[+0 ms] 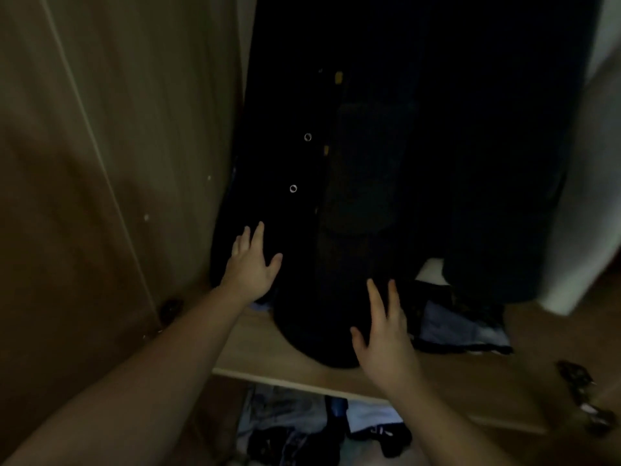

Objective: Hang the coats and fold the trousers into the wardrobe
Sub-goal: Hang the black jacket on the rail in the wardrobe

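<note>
Trousers and other loose garments, in pale blue, white and black cloth (302, 422), lay crumpled in a heap nearest the camera, in the compartment below the light wooden wardrobe shelf (268, 348). Over that shelf's front edge reached two bare forearms. The right hand (386, 334) was held flat with its fingers straight and slightly spread, resting against the lower right side of a dark, rounded bundle of black fabric (316, 331) that sat on the shelf; whether this bundle was folded trousers or the hem of a coat could not be told in the dim light. The left hand (252, 264), a little farther in, was likewise flat with fingers extended, pressed against the left side of the dark cloth near the brown wooden wardrobe side panel (100, 163). Neither hand curled round anything. To the right of the bundle on the shelf lay a crumpled grey-blue garment with dark trim (463, 327). Behind the hands hung a long black coat with small silver ring eyelets (292, 163) down its front, just beside a second dark hanging garment (497, 196) on the right. At the far right edge showed a pale white surface (591, 196), blurred.
</note>
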